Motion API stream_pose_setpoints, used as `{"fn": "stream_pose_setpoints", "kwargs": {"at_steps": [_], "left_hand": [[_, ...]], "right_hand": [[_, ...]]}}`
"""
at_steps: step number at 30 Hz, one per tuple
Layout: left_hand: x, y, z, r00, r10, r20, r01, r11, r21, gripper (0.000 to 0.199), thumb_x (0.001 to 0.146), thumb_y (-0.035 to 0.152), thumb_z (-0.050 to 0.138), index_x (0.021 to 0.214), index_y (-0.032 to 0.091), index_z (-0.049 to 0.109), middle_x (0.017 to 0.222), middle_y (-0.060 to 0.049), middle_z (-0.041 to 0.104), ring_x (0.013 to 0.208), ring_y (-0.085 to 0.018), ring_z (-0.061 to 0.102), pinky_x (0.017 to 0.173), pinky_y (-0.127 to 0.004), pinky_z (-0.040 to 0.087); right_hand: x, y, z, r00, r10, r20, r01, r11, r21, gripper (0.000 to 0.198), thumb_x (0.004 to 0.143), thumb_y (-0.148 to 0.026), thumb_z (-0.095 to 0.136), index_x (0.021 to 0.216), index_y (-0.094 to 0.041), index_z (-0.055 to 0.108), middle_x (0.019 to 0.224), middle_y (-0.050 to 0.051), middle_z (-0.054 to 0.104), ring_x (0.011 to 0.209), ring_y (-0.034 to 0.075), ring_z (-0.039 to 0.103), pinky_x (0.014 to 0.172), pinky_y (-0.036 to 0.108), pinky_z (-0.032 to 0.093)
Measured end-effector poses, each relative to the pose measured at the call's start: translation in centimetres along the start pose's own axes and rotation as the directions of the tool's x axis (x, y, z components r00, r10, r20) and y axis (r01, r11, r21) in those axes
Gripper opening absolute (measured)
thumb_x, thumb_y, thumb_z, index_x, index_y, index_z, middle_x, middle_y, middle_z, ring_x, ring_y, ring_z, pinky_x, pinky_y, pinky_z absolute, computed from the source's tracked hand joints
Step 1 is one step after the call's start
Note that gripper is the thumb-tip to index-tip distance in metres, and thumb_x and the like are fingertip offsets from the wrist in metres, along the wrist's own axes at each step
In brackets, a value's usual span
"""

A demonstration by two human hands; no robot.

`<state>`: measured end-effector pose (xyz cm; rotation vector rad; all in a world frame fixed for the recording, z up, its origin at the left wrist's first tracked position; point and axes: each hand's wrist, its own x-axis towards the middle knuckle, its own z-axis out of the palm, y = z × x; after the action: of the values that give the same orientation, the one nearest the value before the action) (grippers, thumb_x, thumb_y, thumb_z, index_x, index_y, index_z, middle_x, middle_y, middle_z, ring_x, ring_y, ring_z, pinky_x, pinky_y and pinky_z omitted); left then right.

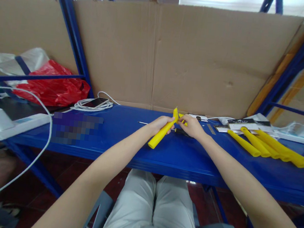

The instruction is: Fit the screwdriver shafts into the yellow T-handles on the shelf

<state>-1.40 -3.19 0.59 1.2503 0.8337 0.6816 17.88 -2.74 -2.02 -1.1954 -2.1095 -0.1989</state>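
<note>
My left hand [164,124] is wrapped around a yellow plastic handle [157,140], a long tube that slants with its wider end toward me. At its far, narrower end, my right hand [189,125] has its fingertips pinched on a small yellow piece [181,116]. Whether that piece is joined to the handle is hidden by the fingers. Under the hands lies a screwdriver, its thin shaft [142,123] pointing left and its dark handle [180,132] partly covered. A small flat metal strip [211,129] rests right of my right hand.
Several more yellow handles [270,145] lie on the blue table [116,135] at right, near printed cards [247,124]. A phone [96,102] sits on coiled white cable. Left stand a power strip [19,126] and red bag [54,85]. Cardboard [197,60] walls the back.
</note>
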Motion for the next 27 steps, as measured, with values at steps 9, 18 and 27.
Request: {"fn": "stream_pose_setpoints", "kwargs": {"at_steps": [9,18,27], "left_hand": [[-0.74,0.36,0.57,1.0,0.021,0.0,-0.021,0.999,0.033,0.017,0.103,0.022,0.04,0.103,0.015,0.055,0.054,0.004,0.052,0.033,-0.01,0.045,0.034,-0.019,0.034],[-0.94,0.44,0.75,1.0,0.027,-0.003,-0.027,0.999,0.045,0.017,0.103,0.021,0.039,0.101,0.016,0.055,0.052,0.004,0.052,0.032,-0.01,0.045,0.034,-0.019,0.035],[-1.0,0.34,0.99,0.999,0.029,-0.025,-0.028,0.999,0.04,0.017,0.104,0.021,0.038,0.1,0.017,0.054,0.052,0.004,0.053,0.031,-0.01,0.045,0.033,-0.019,0.033]], "right_hand": [[0.02,0.06,0.03,1.0,-0.016,-0.006,0.016,1.0,0.02,0.009,0.087,-0.02,0.056,0.079,-0.021,0.06,0.085,0.006,0.065,0.074,0.02,0.062,0.072,0.033,0.047],[-0.03,-0.08,-0.14,0.999,-0.032,-0.019,0.033,0.997,0.069,0.006,0.084,-0.018,0.055,0.08,-0.022,0.058,0.088,0.006,0.063,0.074,0.019,0.06,0.074,0.034,0.049],[0.06,0.12,-0.06,0.998,-0.06,-0.017,0.062,0.991,0.123,0.01,0.082,-0.016,0.054,0.076,-0.023,0.054,0.084,0.005,0.06,0.075,0.018,0.059,0.073,0.033,0.049]]}}
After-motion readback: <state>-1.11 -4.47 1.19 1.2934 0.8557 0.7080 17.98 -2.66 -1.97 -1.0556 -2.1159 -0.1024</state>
